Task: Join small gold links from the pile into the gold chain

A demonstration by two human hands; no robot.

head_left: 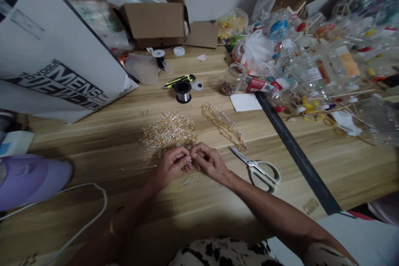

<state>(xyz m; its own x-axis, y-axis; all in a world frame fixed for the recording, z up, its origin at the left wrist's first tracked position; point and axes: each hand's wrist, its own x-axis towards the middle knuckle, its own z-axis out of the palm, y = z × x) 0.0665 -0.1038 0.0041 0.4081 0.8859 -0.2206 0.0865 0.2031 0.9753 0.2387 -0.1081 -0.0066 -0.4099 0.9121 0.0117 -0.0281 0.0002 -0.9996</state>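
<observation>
My left hand [173, 163] and my right hand [209, 161] meet fingertip to fingertip at the near edge of a pile of gold and silver beaded pieces [168, 131]. Both are closed in a pinch around something small; a bit of silvery metal shows between them, too small to name. Just below my fingers lie a few short silvery chain pieces [189, 182]. Beaded gold and silver chains [225, 126] are stretched out beyond my right hand. Scissors with pale handles [260, 170] rest to the right of that hand, blades slightly parted.
Farther back are a spool of silvery wire [183, 92], a yellow and black utility knife [179, 80] and a jar of beads [230, 81]. Plastic bottles [314, 70] crowd the right, behind a black strip [296, 151]. A purple appliance [34, 181] with a white cord [101, 205] stands left.
</observation>
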